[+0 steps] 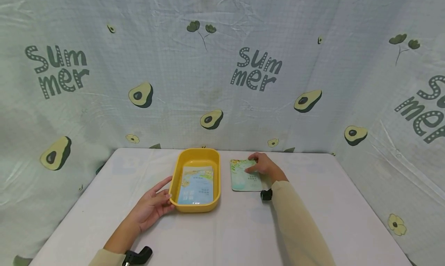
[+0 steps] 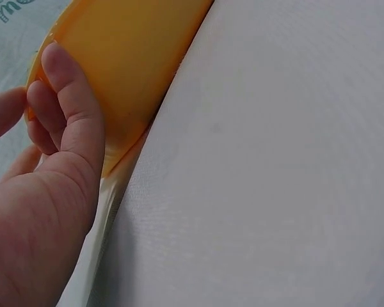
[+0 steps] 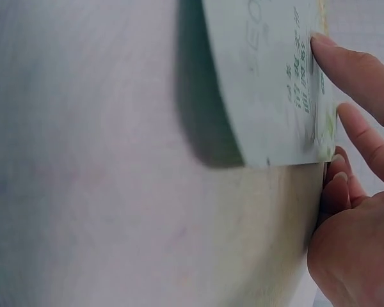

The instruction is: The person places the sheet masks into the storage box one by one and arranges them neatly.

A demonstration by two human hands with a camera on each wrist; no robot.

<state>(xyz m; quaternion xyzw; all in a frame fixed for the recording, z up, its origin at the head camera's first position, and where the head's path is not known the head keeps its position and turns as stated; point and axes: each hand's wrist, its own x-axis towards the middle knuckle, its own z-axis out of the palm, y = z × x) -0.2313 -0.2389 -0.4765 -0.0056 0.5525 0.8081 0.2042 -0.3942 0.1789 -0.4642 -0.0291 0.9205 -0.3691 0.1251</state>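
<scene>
A yellow plastic tray (image 1: pixel 196 209) stands on the white table, its rounded corner also large in the left wrist view. Inside it lies a flat pale blue printed packet (image 1: pixel 198 188), with a paler edge showing behind. My left hand (image 1: pixel 153 208) grips the tray's near left corner, several fingers bent at the rim. To the right of the tray, a light green packet with floral print (image 1: pixel 245 179) is pinched by my right hand (image 1: pixel 265 166), thumb on its face and fingers at its far edge. Green lettering shows on this packet (image 3: pixel 269 96) in the right wrist view.
The white tabletop (image 1: pixel 226 239) reaches back to a hanging cloth (image 1: pixel 167 65) printed with avocados and "summer" lettering. Black wrist cameras sit at the left wrist (image 1: pixel 138 256) and right wrist (image 1: pixel 266 195).
</scene>
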